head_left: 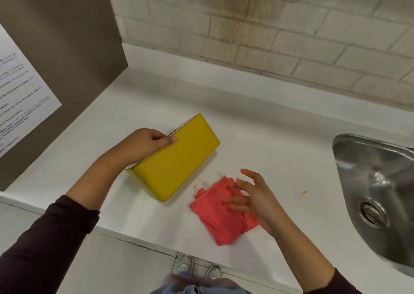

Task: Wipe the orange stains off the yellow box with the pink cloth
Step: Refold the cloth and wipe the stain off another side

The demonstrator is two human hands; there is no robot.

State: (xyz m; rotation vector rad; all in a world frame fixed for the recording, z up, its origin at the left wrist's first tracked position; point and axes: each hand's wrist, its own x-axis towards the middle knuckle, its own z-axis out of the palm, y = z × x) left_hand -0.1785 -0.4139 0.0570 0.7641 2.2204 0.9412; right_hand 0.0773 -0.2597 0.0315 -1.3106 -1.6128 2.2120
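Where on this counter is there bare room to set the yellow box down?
The widest bare counter lies behind the yellow box, up to the brick wall. A smaller patch sits between the pink cloth and the sink, marked by one orange smear. The front is crowded: box, cloth, left hand and right hand close together.

I stand in a kitchen: a steel sink set in my white desk, brick wall behind.
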